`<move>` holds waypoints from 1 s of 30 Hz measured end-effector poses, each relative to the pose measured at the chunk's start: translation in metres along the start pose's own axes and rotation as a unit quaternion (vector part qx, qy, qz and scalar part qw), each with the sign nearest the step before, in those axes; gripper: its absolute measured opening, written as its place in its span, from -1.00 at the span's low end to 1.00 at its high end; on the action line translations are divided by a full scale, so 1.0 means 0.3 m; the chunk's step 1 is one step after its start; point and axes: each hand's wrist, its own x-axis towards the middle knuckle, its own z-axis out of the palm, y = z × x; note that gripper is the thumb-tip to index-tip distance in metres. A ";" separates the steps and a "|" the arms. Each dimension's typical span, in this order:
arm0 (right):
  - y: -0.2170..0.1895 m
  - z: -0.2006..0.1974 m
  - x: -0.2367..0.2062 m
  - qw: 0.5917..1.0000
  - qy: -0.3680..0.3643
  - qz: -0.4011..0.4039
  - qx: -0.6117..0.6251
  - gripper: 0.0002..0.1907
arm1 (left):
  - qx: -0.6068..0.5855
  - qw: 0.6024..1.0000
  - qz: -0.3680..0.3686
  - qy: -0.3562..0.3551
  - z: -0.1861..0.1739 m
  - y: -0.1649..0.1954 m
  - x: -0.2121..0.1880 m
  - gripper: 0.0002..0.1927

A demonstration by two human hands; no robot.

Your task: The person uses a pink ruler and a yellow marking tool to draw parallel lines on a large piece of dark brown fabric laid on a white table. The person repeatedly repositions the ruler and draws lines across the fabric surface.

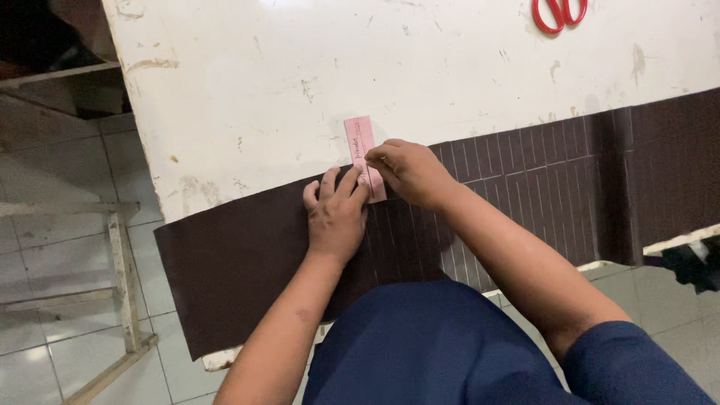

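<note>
A long dark brown sheet (240,262) lies along the near edge of a worn white table (337,67), hanging over it at the left. Its right part carries several pale ruled lines. A small pink strip (358,139) stands across the sheet's far edge. My left hand (336,214) lies flat on the sheet, its fingers pressing the strip's lower end. My right hand (409,171) is closed at the strip's right edge; whatever it pinches is hidden by the fingers.
Red-handled scissors (558,13) lie at the table's far right edge. A wooden frame (124,285) stands on the tiled floor at the left. My dark blue clothing (420,352) fills the near foreground.
</note>
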 end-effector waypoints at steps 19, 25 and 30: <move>-0.040 0.037 -0.031 0.994 -0.100 -0.029 -0.024 -0.78 | 0.128 0.969 0.025 -0.208 0.265 0.138 -0.090 -0.82; -0.047 0.039 -0.030 0.991 -0.116 -0.035 -0.054 -0.79 | 0.097 0.980 0.018 -0.172 0.266 0.130 -0.087 -0.81; -0.044 0.032 0.017 0.990 -0.062 -0.070 -0.102 -0.85 | 0.094 0.989 0.019 -0.116 0.245 0.126 -0.092 -0.64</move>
